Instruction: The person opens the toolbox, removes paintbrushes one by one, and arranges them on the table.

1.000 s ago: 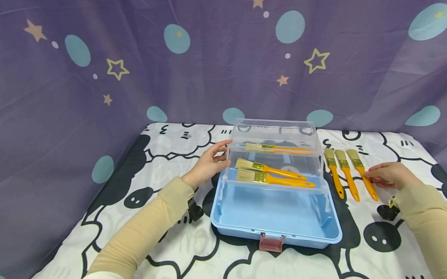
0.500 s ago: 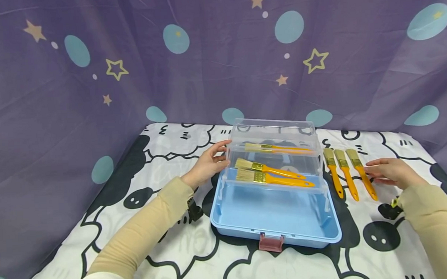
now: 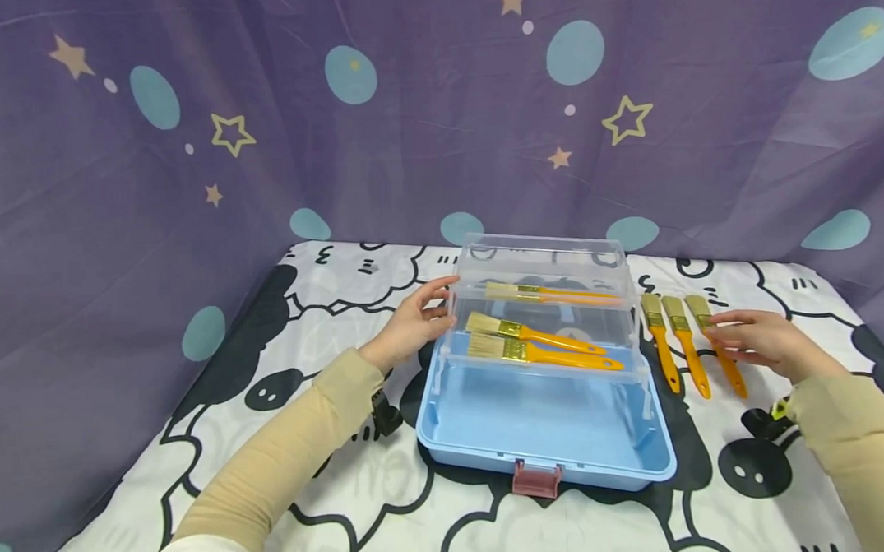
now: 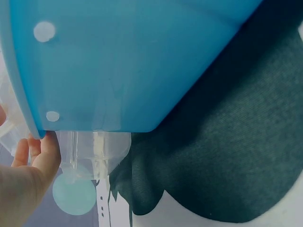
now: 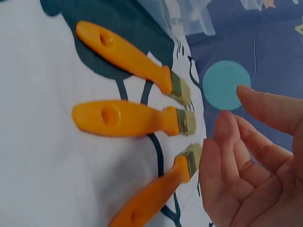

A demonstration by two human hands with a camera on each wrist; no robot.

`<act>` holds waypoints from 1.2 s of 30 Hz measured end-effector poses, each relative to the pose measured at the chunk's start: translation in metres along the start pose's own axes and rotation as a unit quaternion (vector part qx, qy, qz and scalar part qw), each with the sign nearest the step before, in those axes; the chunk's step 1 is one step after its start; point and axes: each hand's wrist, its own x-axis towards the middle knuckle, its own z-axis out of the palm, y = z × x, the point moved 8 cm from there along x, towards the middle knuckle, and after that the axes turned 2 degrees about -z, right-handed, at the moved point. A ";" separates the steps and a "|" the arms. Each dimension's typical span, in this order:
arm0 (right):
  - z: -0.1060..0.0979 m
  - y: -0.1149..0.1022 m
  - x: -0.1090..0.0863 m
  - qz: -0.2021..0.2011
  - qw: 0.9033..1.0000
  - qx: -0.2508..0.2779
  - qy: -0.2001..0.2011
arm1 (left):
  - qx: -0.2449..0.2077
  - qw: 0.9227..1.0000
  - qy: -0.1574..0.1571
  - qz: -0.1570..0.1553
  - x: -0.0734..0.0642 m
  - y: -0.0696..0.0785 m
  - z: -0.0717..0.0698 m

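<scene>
My left hand touches the left side of the clear upper trays of a blue toolbox. In the left wrist view its fingertips are at the rim of the blue base. Several paintbrushes have yellow-orange handles and pale bristles. Two lie in the lower clear tray, the rear paintbrush and the front paintbrush. Another paintbrush lies farther back. Right of the box, three lie on the cloth. My right hand hovers over the rightmost paintbrush, thumb and fingers apart, holding nothing.
The left paintbrush and middle paintbrush of the outer row lie close to the box's right side. A dusky red latch hangs at the front. Sheep-patterned cloth covers the table; a purple curtain hangs behind.
My right hand drew back to the right from the rightmost paintbrush's handle, its fingers spreading, then came left over that paintbrush. The left hand, box and paintbrushes stay put.
</scene>
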 end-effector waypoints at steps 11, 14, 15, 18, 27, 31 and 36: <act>0.010 -0.014 -0.004 -0.041 0.999 0.021 -0.009 | 0.000 1.000 0.000 0.000 -0.001 0.001 0.000; 0.013 -0.020 -0.007 -0.052 0.998 0.029 -0.011 | -0.006 1.000 -0.003 -0.001 -0.001 0.001 0.001; 0.014 -0.022 -0.007 -0.057 0.998 0.029 -0.011 | -0.007 1.000 -0.004 0.000 0.000 0.001 0.001; 0.018 -0.030 -0.010 -0.067 0.997 0.028 -0.014 | -0.006 1.000 -0.006 0.001 0.000 0.001 0.000; 0.032 -0.055 -0.017 -0.108 0.993 0.045 -0.035 | -0.006 1.000 -0.005 -0.001 0.000 0.001 0.000; 0.035 -0.066 -0.021 -0.133 0.989 0.051 -0.037 | -0.009 1.000 -0.004 -0.003 0.001 0.001 0.000; 0.038 -0.076 -0.026 -0.151 0.986 0.057 -0.038 | -0.008 1.000 -0.001 -0.004 0.001 0.000 0.000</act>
